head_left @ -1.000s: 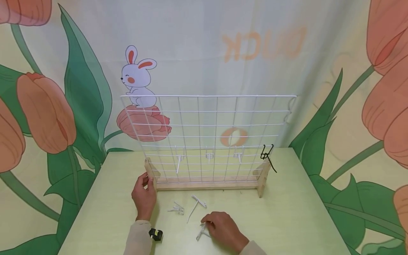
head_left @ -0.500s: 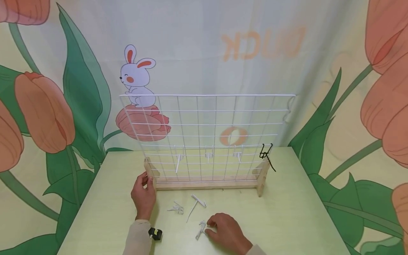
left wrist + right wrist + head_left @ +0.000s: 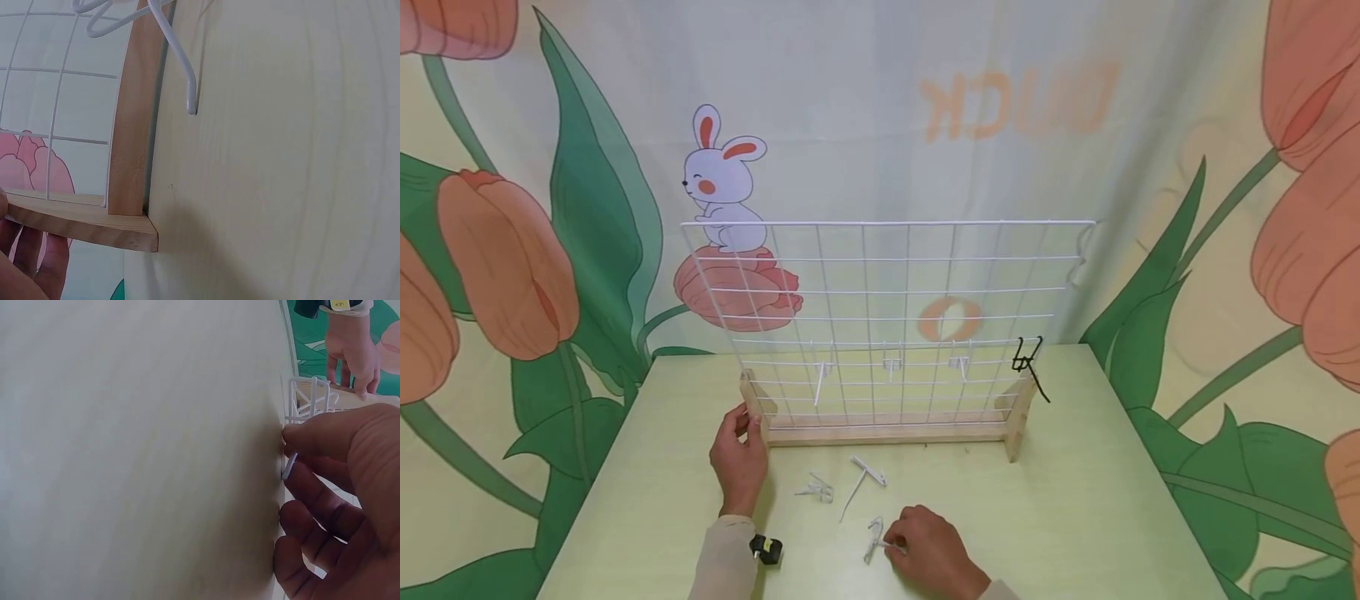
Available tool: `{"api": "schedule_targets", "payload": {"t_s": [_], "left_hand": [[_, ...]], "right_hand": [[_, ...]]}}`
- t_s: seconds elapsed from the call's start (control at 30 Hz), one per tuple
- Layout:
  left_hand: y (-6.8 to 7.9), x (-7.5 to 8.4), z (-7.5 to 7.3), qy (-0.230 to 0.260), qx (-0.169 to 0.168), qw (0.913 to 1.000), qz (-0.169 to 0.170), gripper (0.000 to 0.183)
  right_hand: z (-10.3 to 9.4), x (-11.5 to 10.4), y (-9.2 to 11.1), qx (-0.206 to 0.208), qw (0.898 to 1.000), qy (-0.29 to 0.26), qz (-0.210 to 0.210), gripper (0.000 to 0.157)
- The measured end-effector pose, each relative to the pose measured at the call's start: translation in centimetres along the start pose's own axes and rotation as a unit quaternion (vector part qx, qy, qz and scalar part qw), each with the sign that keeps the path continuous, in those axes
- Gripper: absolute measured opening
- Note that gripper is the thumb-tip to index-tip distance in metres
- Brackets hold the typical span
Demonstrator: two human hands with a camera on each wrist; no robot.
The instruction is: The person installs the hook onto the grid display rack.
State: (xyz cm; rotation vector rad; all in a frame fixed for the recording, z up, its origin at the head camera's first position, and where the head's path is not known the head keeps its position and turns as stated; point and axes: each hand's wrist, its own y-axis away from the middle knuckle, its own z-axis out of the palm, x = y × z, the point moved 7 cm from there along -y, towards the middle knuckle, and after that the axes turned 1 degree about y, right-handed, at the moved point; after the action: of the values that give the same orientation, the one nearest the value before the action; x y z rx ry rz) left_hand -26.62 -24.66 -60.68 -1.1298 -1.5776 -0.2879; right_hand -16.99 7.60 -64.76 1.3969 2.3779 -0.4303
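Note:
A white wire grid panel [image 3: 887, 275] stands in a wooden base [image 3: 887, 433]. My left hand [image 3: 739, 462] holds the base's left upright [image 3: 756, 408]; in the left wrist view its fingers [image 3: 53, 262] lie against the wooden piece [image 3: 81, 225]. Low over the table, my right hand [image 3: 928, 550] pinches the prong of a white wire hook [image 3: 872, 542] between thumb and finger. That prong [image 3: 289, 467] pokes out between the fingers in the right wrist view. Two more white hooks lie near the base, one long-pronged [image 3: 865, 473], the other bunched-looking [image 3: 816, 487].
Three white hooks, among them a left one [image 3: 822, 371], hang on the lower grid. A black hook [image 3: 1024, 360] hangs at its right edge. Behind the pale table [image 3: 1097, 500] is a curtain [image 3: 850, 108] printed with tulips and a rabbit.
My right hand has let go of the hook's upper end, drawn back slightly, and now pinches its prong. The hook has barely shifted. My left hand stays on the upright.

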Motion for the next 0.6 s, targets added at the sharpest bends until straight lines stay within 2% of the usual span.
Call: {"api": "schedule_targets", "payload": {"t_s": [0.13, 0.27, 0.47, 0.6], "left_hand": [[-0.3, 0.0, 0.0, 0.008, -0.004, 0.9999, 0.005, 0.029], [-0.4, 0.1, 0.0, 0.012, -0.006, 0.9999, 0.001, 0.029], [-0.3, 0.1, -0.1, 0.004, -0.004, 1.0000, -0.004, 0.028], [-0.2, 0.1, -0.2, 0.000, -0.003, 1.0000, -0.005, 0.028]], "right_hand": [[-0.3, 0.0, -0.3, 0.010, 1.000, -0.017, 0.001, 0.005], [-0.7, 0.1, -0.6, 0.022, 0.997, -0.072, 0.003, 0.004], [-0.6, 0.3, -1.0, 0.034, 0.986, -0.162, -0.002, 0.006], [-0.5, 0.5, -1.2, 0.038, 0.980, -0.197, 0.006, 0.008]]}}
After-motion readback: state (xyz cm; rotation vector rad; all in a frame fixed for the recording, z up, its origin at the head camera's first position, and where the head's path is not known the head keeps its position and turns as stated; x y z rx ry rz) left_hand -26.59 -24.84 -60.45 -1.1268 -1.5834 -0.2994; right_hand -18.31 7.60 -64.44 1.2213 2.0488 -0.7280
